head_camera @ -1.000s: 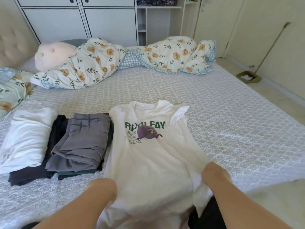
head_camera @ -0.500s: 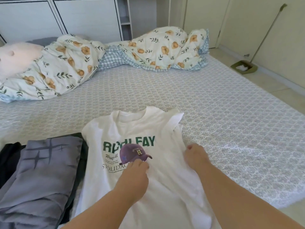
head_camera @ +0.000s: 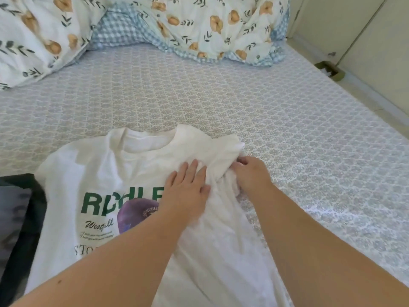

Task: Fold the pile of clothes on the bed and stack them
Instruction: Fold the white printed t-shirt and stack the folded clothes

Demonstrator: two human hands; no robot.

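A white T-shirt [head_camera: 93, 169] with green lettering and a purple cap print lies face up on the bed, collar away from me. My left hand [head_camera: 187, 189] presses flat on the shirt's chest, fingers straight, covering part of the print. My right hand [head_camera: 250, 176] grips the bunched right sleeve and shoulder fabric at the shirt's edge. At the left edge lies a stack of folded dark and grey clothes [head_camera: 15, 209], mostly cut off by the frame.
A floral and blue-checked duvet [head_camera: 199, 25] is heaped along the far side of the patterned bed sheet [head_camera: 287, 129]. The bed's right edge drops to a tiled floor, where a green dustpan [head_camera: 329, 69] stands by the wall.
Both hands moved up the shirt toward its right shoulder. The left hand left the cap print for the chest; the right hand gathered the sleeve fabric. The view moved closer.
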